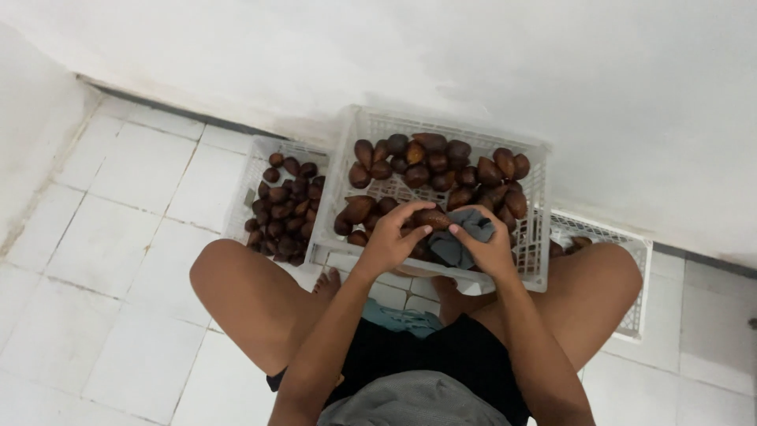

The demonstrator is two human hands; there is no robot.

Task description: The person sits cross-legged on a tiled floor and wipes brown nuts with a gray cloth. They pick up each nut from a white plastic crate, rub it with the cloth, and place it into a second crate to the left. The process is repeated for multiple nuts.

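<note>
My left hand grips a brown scaly fruit above the near edge of the middle white crate. The right hand presses a grey cloth against the same fruit. Both hands meet over the crate, which holds several more brown scaly fruits. I sit on the floor with knees spread to either side of the crate.
A smaller white crate full of the same fruit stands on the left. Another white crate sits at the right behind my knee, with one or two fruits showing. White floor tiles surround me; a white wall rises just behind the crates.
</note>
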